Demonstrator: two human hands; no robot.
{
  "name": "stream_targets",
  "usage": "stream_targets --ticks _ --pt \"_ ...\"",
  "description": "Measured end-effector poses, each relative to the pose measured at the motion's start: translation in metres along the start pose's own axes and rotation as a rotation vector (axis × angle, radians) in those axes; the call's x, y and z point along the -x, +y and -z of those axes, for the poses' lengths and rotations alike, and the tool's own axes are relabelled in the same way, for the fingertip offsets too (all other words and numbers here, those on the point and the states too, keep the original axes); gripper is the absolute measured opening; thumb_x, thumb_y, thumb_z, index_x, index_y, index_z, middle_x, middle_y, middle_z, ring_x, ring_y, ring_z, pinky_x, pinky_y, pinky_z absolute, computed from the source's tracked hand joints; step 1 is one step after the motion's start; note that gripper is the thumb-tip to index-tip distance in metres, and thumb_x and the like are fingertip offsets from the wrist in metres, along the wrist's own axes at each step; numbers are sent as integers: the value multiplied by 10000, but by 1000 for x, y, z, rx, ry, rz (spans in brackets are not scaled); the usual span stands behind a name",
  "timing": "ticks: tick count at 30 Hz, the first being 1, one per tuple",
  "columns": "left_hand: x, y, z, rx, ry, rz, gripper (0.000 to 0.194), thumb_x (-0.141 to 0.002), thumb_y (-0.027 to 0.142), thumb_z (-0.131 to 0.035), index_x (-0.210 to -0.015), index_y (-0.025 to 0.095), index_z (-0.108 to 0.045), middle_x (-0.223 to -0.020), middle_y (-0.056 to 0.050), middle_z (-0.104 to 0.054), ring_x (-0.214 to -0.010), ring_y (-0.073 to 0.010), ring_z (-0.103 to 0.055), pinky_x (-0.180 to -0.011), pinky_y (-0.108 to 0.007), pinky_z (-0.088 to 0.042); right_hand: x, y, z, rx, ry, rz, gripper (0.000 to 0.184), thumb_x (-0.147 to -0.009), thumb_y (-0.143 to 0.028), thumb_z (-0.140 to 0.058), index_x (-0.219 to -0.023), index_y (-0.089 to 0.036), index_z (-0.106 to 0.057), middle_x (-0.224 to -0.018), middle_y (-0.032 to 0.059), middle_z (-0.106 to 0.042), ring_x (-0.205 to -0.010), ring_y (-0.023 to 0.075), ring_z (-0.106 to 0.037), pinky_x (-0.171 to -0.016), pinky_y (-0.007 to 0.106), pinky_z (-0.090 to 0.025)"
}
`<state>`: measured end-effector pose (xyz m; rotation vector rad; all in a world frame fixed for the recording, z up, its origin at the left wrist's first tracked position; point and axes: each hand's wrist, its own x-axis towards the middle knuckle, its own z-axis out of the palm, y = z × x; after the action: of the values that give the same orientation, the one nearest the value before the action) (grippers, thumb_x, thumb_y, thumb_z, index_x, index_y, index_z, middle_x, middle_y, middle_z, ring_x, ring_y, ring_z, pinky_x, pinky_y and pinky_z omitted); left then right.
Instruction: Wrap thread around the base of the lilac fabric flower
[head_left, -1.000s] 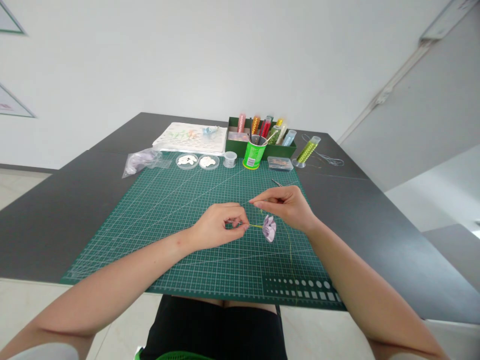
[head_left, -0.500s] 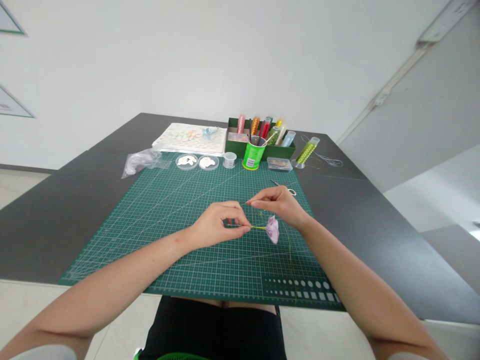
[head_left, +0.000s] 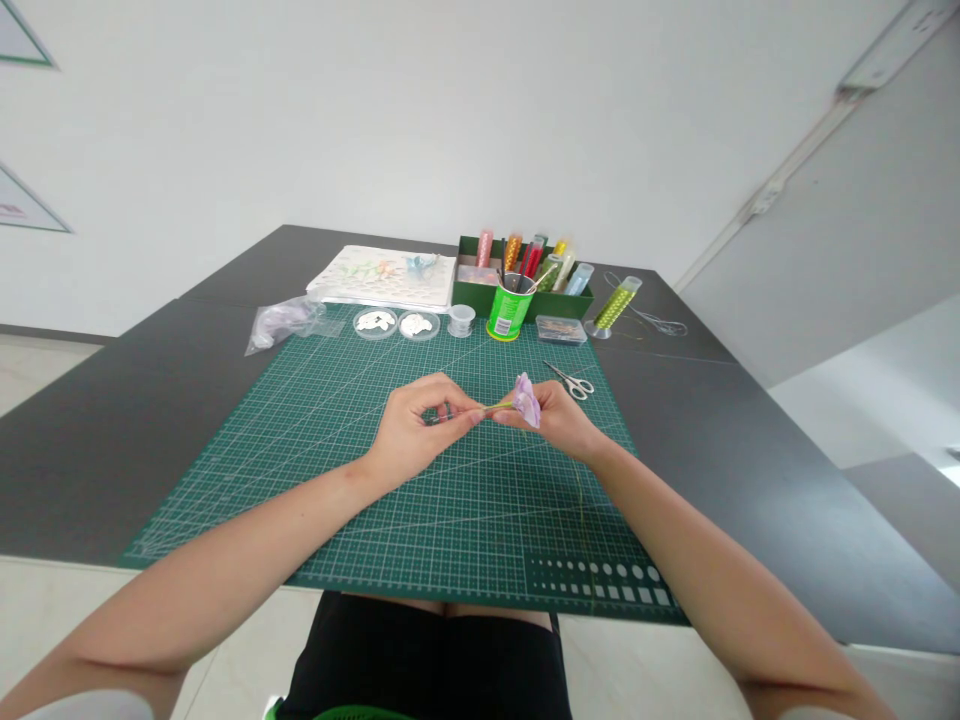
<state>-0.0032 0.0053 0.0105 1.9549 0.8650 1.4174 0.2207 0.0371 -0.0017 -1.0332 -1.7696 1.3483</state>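
Observation:
My left hand (head_left: 431,415) pinches the thin yellow-green stem of a pale lilac artificial flower (head_left: 526,401) between thumb and fingertips. The flower head points right and stands in front of my right hand (head_left: 559,420), covering part of its fingers. My right hand is closed in a pinch close to the stem, its fingertips near those of the left. A fine yellow-green thread (head_left: 582,500) trails from under the right hand down over the green cutting mat (head_left: 450,540). Just beyond the right hand lie small scissors (head_left: 574,384) with white handles.
Along the mat's far edge stand two dishes of white pieces (head_left: 375,322), a small clear tub (head_left: 461,321), a green can (head_left: 508,312) of tools and a flat clear case (head_left: 561,331). Behind are papers (head_left: 360,290) and a thread box (head_left: 480,298). A green spool (head_left: 618,305) leans right, a plastic bag (head_left: 281,322) lies left.
The flower and my left hand have moved up and away from me, the stem now tilted slightly up. The flower now overlaps my right hand, which has shifted slightly; the scissors show more fully.

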Motion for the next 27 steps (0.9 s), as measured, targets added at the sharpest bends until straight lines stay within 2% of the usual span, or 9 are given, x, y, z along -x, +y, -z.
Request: stream_targets --ticks 3,7,9,12,15,19,22,24,27 --pt "0 1 1 -36 53 -19 108 -873 226 -749 -767 205 -759 -702 6 -701 -615 -106 -564 -584 -233 -480 2 1 -4 8 -41 13 315 -730 -468 -853 -846 -174 -849 -632 5 -664 -574 106 -491 -550 259 -394" --pt "0 1 1 -77 79 -6 128 -876 229 -736 -751 204 -740 -704 8 -696 -621 -110 -562 -591 -240 -484 4 2 -7 44 -104 -4 360 -780 -498 -807 -880 -154 -846 -466 -82 -375 -478 63 -256 -481 247 -207" --pt "0 0 1 -91 90 4 138 -876 233 -734 -741 202 -731 -707 7 -693 -626 -110 -563 -589 -237 -484 4 3 -9 65 -109 -2 388 -787 -521 -797 -895 -151 -846 -458 -98 -292 -476 62 -222 -481 253 -175" --pt "0 -2 1 -99 118 27 139 -871 227 -727 -735 199 -720 -711 3 -683 -636 -111 -568 -579 -228 -478 6 1 -11 124 -79 41 390 -809 -531 -779 -904 -160 -849 -450 -99 -279 -472 63 -220 -476 252 -172" --pt "-1 -4 1 -80 147 70 132 -864 223 -719 -734 198 -714 -718 0 -669 -651 -115 -577 -565 -221 -471 9 -3 -14 232 -63 101 351 -859 -504 -748 -932 -177 -854 -436 -72 -413 -443 69 -270 -446 243 -214" --pt "-1 -6 0 -54 154 117 136 -862 227 -705 -728 197 -708 -725 -1 -669 -670 -123 -590 -567 -223 -468 17 -7 -16 461 -27 404 302 -982 -413 -624 -1000 -206 -844 -707 40 -752 -546 120 -584 -503 242 -424" --pt "-1 -6 0 -59 151 132 147 -863 240 -707 -722 197 -703 -719 2 -663 -671 -125 -592 -572 -227 -467 23 -8 -16 780 30 719 285 -1037 -260 -536 -1079 -182 -808 -646 21 -722 -518 105 -585 -488 244 -399" --pt "-1 -7 0 -67 153 142 146 -863 243 -707 -724 197 -705 -719 4 -659 -675 -126 -595 -577 -230 -468 27 -11 -16 987 64 844 266 -1034 -179 -524 -1104 -179 -781 -555 -22 -641 -454 90 -505 -452 262 -331" --pt "-2 -9 1 -85 163 167 140 -863 237 -702 -729 196 -712 -727 3 -660 -683 -127 -597 -588 -235 -469 31 -17 -17 1164 77 984 263 -1023 -110 -516 -1130 -182 -745 -573 -34 -621 -473 92 -490 -457 280 -327"
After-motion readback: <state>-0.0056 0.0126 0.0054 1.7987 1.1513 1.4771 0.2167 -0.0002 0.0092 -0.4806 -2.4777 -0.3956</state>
